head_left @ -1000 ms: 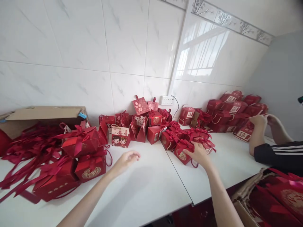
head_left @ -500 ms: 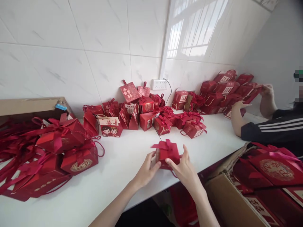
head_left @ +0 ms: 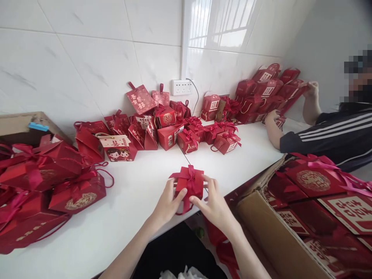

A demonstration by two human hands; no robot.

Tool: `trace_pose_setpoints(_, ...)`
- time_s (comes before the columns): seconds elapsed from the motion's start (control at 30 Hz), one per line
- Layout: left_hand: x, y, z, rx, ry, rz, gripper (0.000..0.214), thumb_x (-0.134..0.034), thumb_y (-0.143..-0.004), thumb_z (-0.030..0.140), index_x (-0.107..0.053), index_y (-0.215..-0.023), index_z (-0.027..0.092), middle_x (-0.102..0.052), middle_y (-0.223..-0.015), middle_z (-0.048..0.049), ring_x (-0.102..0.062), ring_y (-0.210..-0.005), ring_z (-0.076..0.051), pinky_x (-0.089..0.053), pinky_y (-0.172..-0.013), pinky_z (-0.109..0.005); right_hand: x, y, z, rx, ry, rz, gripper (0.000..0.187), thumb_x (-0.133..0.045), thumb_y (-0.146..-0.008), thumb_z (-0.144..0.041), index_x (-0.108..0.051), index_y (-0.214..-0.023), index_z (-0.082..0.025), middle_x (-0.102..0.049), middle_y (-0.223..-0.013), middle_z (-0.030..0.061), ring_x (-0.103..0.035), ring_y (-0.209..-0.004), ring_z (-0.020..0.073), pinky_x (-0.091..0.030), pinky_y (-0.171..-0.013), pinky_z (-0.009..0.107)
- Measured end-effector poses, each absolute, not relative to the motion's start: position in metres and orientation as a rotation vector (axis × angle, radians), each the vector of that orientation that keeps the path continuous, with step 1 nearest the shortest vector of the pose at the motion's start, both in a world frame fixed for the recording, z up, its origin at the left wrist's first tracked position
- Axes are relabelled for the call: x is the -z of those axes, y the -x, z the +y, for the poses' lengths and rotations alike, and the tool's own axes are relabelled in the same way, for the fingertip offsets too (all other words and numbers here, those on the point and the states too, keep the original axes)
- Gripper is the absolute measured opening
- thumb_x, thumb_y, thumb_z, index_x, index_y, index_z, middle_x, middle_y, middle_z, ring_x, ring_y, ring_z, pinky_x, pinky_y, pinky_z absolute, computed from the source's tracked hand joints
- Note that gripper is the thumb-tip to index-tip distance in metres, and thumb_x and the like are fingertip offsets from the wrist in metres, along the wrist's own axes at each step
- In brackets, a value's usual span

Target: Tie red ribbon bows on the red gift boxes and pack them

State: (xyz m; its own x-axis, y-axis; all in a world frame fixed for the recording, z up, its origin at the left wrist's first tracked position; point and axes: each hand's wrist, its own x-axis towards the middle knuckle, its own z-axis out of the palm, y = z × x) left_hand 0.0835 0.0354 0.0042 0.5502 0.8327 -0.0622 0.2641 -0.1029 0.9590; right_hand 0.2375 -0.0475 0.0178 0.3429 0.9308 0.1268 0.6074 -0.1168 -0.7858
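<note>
A small red gift box (head_left: 189,184) with a ribbon bow on top sits between both my hands near the front edge of the white table (head_left: 136,209). My left hand (head_left: 167,200) grips its left side with thumb and fingers. My right hand (head_left: 213,199) pinches its lower right side. Behind it stand several more small red ribboned boxes (head_left: 225,141) and red paper gift bags (head_left: 117,148) along the tiled wall.
Bigger red boxes with ribbons (head_left: 77,192) pile up at the left beside a cardboard box (head_left: 17,126). An open cardboard carton (head_left: 279,236) of red boxes stands at lower right. Another person's hands (head_left: 273,116) handle red bags at the far right.
My right hand lifted one small red box from the group and brought it to the table's front; my left hand joined it. The view has dropped and swung right.
</note>
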Motion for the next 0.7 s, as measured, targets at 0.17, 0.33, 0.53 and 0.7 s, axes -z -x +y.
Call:
trace_pose_setpoints(0.17,-0.018,-0.07,0.031,-0.705,-1.777,1.042,0.041,-0.038,-0.088,0.046,-0.051,-0.059,0.019,-0.059,-0.059,-0.0011,-0.057,-0.059,-0.015,-0.046,-0.062,-0.028,-0.006,-0.251,-0.058,-0.681,1.606,-1.346,0.049,-0.045,-0.088,-0.034,-0.029,-0.132,-0.021,-0.038,-0.135,0.0118,-0.04,-0.126,0.0206,-0.039,-0.102,0.039)
trace_pose_setpoints(0.33,-0.026,-0.091,0.076,-1.013,-1.998,0.939,0.023,-0.048,-0.082,0.04,-0.057,-0.087,0.019,-0.062,-0.102,-0.0061,-0.058,-0.096,-0.02,-0.048,-0.082,-0.03,-0.004,-0.259,-0.058,-0.581,1.629,-1.12,0.038,-0.046,-0.086,-0.038,-0.041,-0.119,-0.02,-0.048,-0.122,0.0113,-0.049,-0.114,0.0212,-0.046,-0.09,0.037)
trace_pose_setpoints(0.53,-0.014,-0.116,0.097,-0.503,-2.039,0.841,0.039,-0.045,-0.08,0.05,-0.055,-0.104,0.02,-0.063,-0.108,-0.0057,-0.059,-0.1,-0.023,-0.047,-0.087,-0.032,-0.003,-0.23,-0.063,-0.43,1.759,-1.003,0.032,-0.052,-0.081,-0.035,-0.044,-0.105,-0.016,-0.056,-0.089,0.0064,-0.057,-0.077,0.0187,-0.049,-0.072,0.035)
trace_pose_setpoints(0.7,-0.012,-0.114,0.073,-0.495,-1.978,1.14,0.045,-0.044,-0.074,0.061,-0.054,-0.091,0.02,-0.065,-0.093,-0.0056,-0.062,-0.086,-0.026,-0.05,-0.079,-0.038,0.015,-0.22,-0.068,-0.475,1.602,-0.984,0.066,-0.058,-0.076,-0.024,-0.025,-0.132,-0.016,-0.054,-0.112,0.0124,-0.059,-0.085,0.0181,-0.051,-0.07,0.032)
